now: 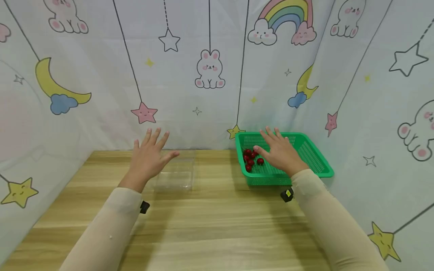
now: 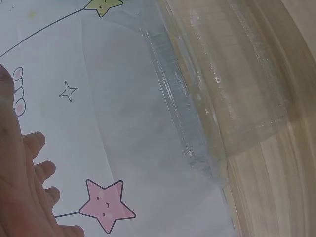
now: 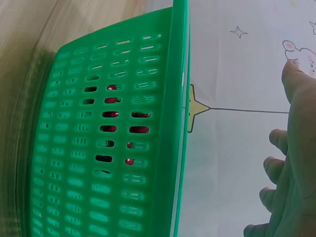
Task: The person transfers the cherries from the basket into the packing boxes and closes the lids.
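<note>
My left hand (image 1: 149, 160), fingers spread, is raised in front of a clear plastic box (image 1: 174, 180) on the table and holds nothing. In the left wrist view the clear box (image 2: 217, 84) stands beside the patterned cloth, with the hand (image 2: 22, 173) at the left edge. Over the green basket (image 1: 271, 181) hovers my right hand (image 1: 281, 154), its fingers spread and nothing held. Several dark red cherries (image 1: 249, 162) lie in the basket's left part. The right wrist view shows the basket's slotted side (image 3: 103, 138), with red fruit behind the slots and the hand (image 3: 296, 163) at right.
Both containers stand near the back of the wooden table (image 1: 210, 226). A white cloth (image 1: 183, 86) printed with rabbits, stars and moons hangs behind the table and along its sides. Small black devices (image 1: 287, 194) sit at both wrists.
</note>
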`<control>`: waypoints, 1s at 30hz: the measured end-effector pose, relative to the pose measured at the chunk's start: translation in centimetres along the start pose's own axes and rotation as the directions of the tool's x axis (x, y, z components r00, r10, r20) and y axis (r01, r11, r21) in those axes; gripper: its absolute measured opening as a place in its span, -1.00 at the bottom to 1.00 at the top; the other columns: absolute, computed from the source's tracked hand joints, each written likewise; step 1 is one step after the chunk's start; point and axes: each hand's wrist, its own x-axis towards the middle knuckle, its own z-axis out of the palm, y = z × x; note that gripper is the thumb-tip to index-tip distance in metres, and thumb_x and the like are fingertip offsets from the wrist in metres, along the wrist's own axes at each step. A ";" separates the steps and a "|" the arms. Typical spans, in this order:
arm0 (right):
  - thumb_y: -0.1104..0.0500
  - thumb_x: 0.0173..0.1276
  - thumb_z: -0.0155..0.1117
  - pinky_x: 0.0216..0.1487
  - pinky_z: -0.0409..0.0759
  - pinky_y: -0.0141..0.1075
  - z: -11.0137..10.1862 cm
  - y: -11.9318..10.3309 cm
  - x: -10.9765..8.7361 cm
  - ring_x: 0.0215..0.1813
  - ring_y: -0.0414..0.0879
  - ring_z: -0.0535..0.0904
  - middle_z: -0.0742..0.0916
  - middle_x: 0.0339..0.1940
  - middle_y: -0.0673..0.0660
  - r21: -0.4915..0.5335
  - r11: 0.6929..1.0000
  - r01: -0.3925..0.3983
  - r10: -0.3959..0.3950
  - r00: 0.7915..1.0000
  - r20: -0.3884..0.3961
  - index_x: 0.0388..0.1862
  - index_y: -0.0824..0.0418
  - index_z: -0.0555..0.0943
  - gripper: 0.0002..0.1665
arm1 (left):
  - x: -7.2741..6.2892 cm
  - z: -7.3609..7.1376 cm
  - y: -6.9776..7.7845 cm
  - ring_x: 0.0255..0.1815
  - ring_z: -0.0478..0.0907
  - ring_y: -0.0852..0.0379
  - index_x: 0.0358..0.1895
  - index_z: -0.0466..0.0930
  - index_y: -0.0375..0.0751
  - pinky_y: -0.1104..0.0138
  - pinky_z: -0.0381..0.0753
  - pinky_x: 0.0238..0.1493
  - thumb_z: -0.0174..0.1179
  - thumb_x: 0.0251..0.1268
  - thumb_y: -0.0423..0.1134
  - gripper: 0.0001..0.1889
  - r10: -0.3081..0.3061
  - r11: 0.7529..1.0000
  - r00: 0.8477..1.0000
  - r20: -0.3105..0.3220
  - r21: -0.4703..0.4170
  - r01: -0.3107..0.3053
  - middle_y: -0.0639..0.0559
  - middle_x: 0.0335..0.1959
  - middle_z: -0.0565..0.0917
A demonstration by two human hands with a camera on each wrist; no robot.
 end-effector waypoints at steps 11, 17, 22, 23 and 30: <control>-0.58 0.76 -0.15 0.78 -0.11 0.63 0.5 0.8 -0.4 0.98 0.33 -0.30 -0.06 1.00 0.14 0.001 1.000 0.003 -0.003 1.000 0.015 0.99 -0.05 -0.08 0.11 | 0.3 0.4 -1.1 0.97 -0.43 -0.32 0.94 -0.14 0.13 -0.59 -0.39 0.77 -0.25 0.55 0.75 0.14 -0.014 1.000 0.999 0.028 0.010 0.014 -0.09 0.98 -0.25; -0.51 0.78 -0.02 0.76 -0.08 0.66 1.2 1.3 -1.2 0.97 0.38 -0.22 0.00 0.99 0.17 0.025 1.000 0.007 -0.008 0.999 0.044 0.98 -0.04 0.00 0.06 | -0.2 0.8 -2.8 0.96 -0.37 -0.41 0.94 -0.09 0.04 -0.61 -0.33 0.76 -0.14 0.57 0.72 0.16 -0.028 1.000 0.997 0.075 -0.010 0.029 -0.21 0.97 -0.17; -0.46 0.79 0.04 0.79 0.02 0.59 1.8 2.1 -2.1 0.95 0.41 -0.07 0.15 0.96 0.24 0.034 0.999 -0.020 0.017 0.997 0.071 0.96 0.02 0.11 0.03 | -0.7 1.2 -4.0 0.95 -0.30 -0.45 0.93 -0.04 -0.02 -0.60 -0.24 0.77 0.10 0.55 0.64 0.18 -0.013 0.999 0.993 0.117 -0.045 0.019 -0.28 0.95 -0.14; -0.47 0.79 0.04 0.79 0.06 0.57 1.9 2.3 -2.3 0.93 0.41 -0.01 0.20 0.95 0.25 0.037 0.999 -0.029 0.026 0.997 0.075 0.95 0.02 0.14 0.02 | -0.7 1.3 -4.2 0.95 -0.29 -0.45 0.93 -0.02 -0.03 -0.59 -0.21 0.78 0.17 0.53 0.61 0.18 -0.008 0.998 0.992 0.127 -0.057 0.015 -0.28 0.95 -0.14; -0.69 0.68 -0.16 0.54 0.55 0.48 2.2 3.4 -2.6 0.62 0.47 0.57 0.55 0.74 0.35 0.050 0.995 -0.089 0.081 0.988 0.134 0.84 0.05 0.39 0.14 | -0.5 2.1 -5.5 0.90 -0.16 -0.56 0.92 0.04 -0.05 -0.60 0.05 0.73 0.53 0.21 0.56 0.38 0.051 0.990 0.971 0.233 -0.136 -0.020 -0.37 0.93 -0.10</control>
